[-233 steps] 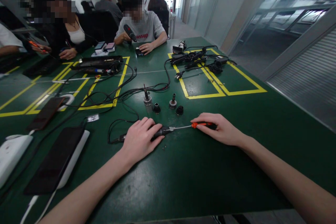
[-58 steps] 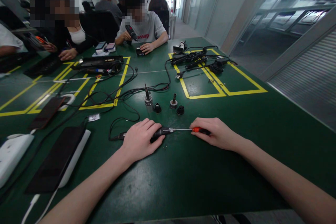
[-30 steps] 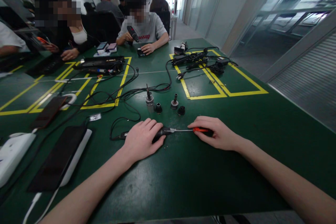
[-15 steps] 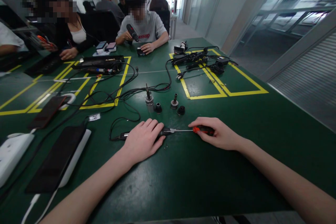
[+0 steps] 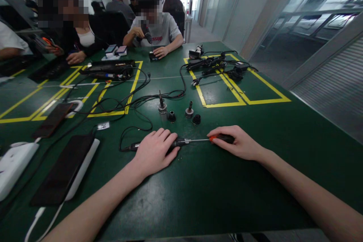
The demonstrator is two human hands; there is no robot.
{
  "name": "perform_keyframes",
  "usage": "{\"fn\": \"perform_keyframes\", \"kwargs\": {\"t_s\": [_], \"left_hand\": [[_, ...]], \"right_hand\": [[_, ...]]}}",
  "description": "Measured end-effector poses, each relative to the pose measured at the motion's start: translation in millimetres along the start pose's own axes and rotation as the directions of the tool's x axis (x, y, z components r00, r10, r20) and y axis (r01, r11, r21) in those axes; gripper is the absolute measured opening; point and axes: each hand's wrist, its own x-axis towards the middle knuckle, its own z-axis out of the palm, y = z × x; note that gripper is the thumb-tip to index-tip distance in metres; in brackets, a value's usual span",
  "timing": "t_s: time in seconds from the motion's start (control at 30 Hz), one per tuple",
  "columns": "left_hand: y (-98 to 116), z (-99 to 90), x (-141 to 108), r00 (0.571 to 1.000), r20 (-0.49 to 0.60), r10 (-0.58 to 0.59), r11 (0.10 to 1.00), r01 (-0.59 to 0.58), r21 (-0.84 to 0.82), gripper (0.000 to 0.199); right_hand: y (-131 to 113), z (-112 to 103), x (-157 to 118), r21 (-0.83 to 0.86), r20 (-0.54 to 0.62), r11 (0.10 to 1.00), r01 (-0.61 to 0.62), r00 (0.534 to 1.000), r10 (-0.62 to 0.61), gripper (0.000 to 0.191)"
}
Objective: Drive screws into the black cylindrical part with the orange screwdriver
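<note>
On the green table, my left hand (image 5: 155, 152) lies closed over a black corded tool handle (image 5: 181, 142), pressing it to the surface. The handle's metal end points right. My right hand (image 5: 244, 141) grips a screwdriver (image 5: 212, 138) by its red and black handle, fingers wrapped around it. Its thin shaft lies level, with the tip at the metal end of the tool handle; whether it sits in a screw is too small to tell. Behind the hands stand a metal flanged part with a thin rod (image 5: 162, 106), a shorter flanged part (image 5: 189, 110), and two black collars (image 5: 171, 116).
Black cables (image 5: 141, 100) run across the table. At left lie a phone on a white power bank (image 5: 64, 170), another phone (image 5: 53, 120) and a white power strip (image 5: 17, 166). Bundled cords (image 5: 210, 62) lie at the back right. Across the table a co-worker holds a power drill (image 5: 146, 34).
The screwdriver handle has turned slightly in my right hand, its shaft still against the tool handle. My left hand stays in place. The co-worker's drill has come down toward a small black object.
</note>
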Motion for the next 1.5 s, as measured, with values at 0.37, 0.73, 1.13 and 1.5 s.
{"fn": "perform_keyframes", "kwargs": {"t_s": [0.37,0.73,1.13,1.5], "left_hand": [[-0.6,-2.4,1.8,0.998,0.050,0.023,1.000,-0.024,0.020,0.025],[-2.5,0.6,0.5,1.000,-0.013,0.017,1.000,-0.017,-0.011,0.026],[-2.9,-1.0,0.2,1.000,-0.013,0.012,0.999,-0.013,-0.033,0.023],[-0.8,-3.1,1.0,0.999,0.033,0.006,0.999,-0.004,-0.036,0.027]], "right_hand": [[-3.2,-0.9,-1.2,0.061,-0.075,0.998,-0.035,0.996,0.039,0.019],[-0.8,0.0,-0.6,-0.007,-0.048,1.000,0.028,0.998,-0.028,0.021],[1.7,2.3,-0.4,-0.007,-0.061,0.996,0.084,0.995,-0.084,0.017],[-0.9,0.4,0.6,-0.066,-0.058,0.988,0.138,0.988,-0.142,0.017]]}}
